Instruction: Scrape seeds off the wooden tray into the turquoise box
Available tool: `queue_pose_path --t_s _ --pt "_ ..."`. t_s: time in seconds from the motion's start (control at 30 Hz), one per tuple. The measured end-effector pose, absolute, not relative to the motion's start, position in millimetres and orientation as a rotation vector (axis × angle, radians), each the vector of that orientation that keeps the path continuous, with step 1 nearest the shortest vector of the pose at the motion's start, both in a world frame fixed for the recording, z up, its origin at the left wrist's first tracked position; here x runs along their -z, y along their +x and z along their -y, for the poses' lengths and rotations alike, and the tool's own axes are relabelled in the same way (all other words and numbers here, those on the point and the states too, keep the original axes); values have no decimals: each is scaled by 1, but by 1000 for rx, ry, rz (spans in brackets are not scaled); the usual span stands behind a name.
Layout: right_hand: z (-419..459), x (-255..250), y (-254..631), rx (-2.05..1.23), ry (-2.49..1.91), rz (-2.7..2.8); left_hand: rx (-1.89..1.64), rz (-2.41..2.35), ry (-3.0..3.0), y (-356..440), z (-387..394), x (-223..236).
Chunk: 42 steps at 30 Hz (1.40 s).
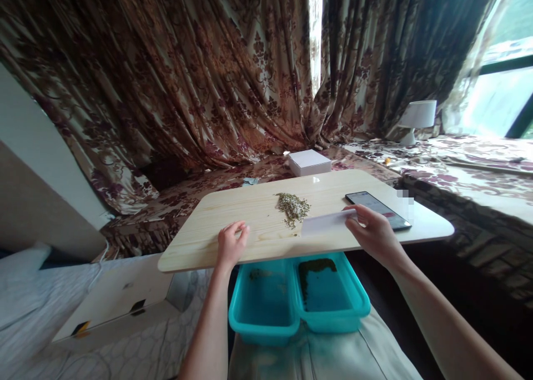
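Observation:
A small heap of green beans or seeds mixed with whitish bits (292, 207) lies on the pale wooden tabletop (220, 205). My right hand (370, 227) pinches one end of a thin white card (325, 223), whose other end reaches the near side of the heap. At the table's front edge, left of the heap, is my left hand (232, 242), its fingers loosely curled and the thumb slightly apart, with nothing visible in it. Below the edge sit two joined turquoise bins: the left bin (264, 331) has a few scraps inside, the right bin (333, 322) a dark green layer.
A tablet or large phone (377, 209) lies on the table's right side. Behind the table stands a white box (309, 162). A white lamp (418, 116) is at the far right, and a large pale carton (120, 297) lies at the lower left.

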State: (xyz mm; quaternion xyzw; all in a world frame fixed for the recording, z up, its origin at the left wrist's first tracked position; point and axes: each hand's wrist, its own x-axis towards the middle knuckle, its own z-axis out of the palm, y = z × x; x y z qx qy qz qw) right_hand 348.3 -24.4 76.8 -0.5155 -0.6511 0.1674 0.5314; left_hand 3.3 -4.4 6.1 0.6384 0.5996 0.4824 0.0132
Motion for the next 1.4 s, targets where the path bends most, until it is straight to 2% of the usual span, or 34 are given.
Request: queue_pose_path --t_s 0.33,1.4 --pt "14 -70 330 -291 -1252 1621 -1503 -1882 1974 3 4 -5" --pt "22 -75 327 -515 -1161 1595 -1494 -1869 1981 3 3 -5"
